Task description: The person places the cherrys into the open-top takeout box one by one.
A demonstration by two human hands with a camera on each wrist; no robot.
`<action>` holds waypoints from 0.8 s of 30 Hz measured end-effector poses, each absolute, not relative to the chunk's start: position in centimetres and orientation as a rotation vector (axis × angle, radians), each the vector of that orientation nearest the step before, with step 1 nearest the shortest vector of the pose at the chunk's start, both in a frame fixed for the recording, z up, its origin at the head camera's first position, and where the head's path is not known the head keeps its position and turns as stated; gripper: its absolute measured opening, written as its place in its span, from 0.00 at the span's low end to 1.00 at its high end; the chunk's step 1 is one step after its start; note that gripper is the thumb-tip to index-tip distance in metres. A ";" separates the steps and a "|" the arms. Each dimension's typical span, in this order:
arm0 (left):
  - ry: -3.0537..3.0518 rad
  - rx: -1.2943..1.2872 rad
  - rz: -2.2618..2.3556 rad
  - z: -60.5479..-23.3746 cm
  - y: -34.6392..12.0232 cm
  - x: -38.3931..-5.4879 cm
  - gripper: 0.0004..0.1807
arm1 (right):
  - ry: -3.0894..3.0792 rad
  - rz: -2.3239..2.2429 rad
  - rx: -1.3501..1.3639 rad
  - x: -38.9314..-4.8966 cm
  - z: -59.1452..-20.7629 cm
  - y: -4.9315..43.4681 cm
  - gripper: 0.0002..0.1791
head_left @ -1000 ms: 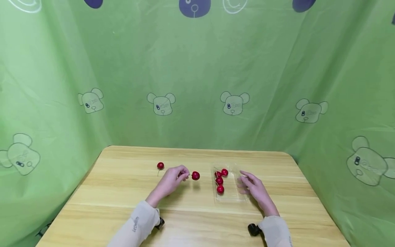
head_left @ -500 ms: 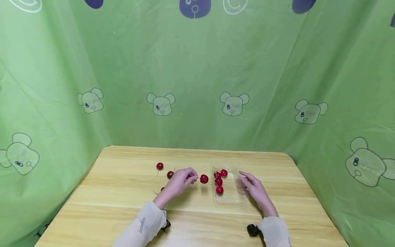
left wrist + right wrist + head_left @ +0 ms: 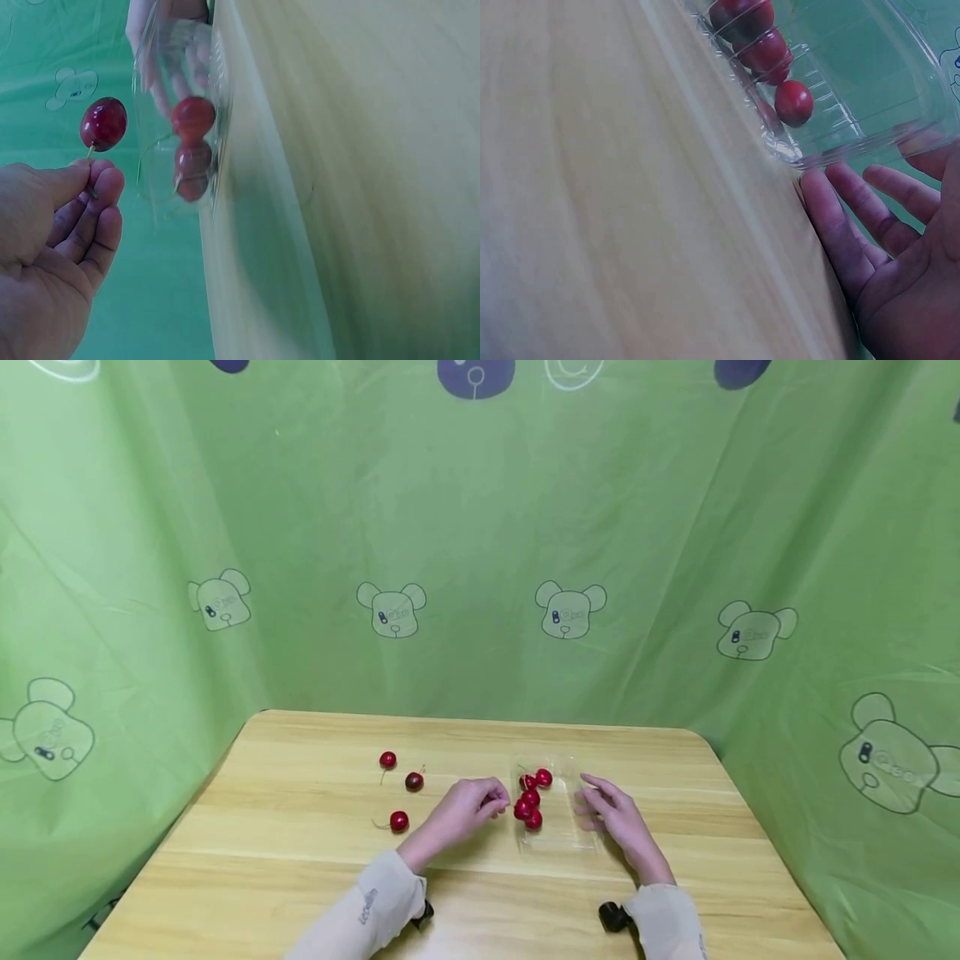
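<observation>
Left hand [image 3: 56, 259] in a pinch on the green stem [image 3: 91, 151] of a glossy, dark-red cherry [image 3: 103, 124]

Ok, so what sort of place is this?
Probably a makeshift filming booth: a green bear-print curtain hangs round three sides of a wood-grain table, and black wrist cameras are in view.

head view high, forward-down; wrist views close, low; all share tray [image 3: 562, 833]

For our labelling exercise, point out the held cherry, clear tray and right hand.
Held cherry [image 3: 103, 124]: left wrist view, on the fruit.
Clear tray [image 3: 561, 822]: head view, bare floor.
Right hand [image 3: 621, 818]: head view, its back.
</observation>
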State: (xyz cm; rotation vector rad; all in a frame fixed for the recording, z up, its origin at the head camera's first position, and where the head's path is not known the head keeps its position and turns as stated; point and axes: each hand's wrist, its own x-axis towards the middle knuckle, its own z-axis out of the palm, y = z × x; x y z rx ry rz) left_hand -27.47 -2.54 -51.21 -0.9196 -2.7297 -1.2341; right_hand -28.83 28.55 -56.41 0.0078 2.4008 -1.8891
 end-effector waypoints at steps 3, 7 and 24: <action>-2.725 -0.946 -1.210 -51.3 -1.9 -27.4 0.06 | 2.399 -1.893 0.000 -28.9 -56.3 28.5 0.29; -2.719 -0.968 -1.167 -51.8 -1.3 -27.3 0.05 | 2.398 -1.890 -0.004 -28.9 -56.3 28.5 0.29; -2.673 -1.051 -1.016 -52.4 0.1 -27.1 0.03 | 2.396 -1.896 -0.020 -28.9 -56.3 28.5 0.30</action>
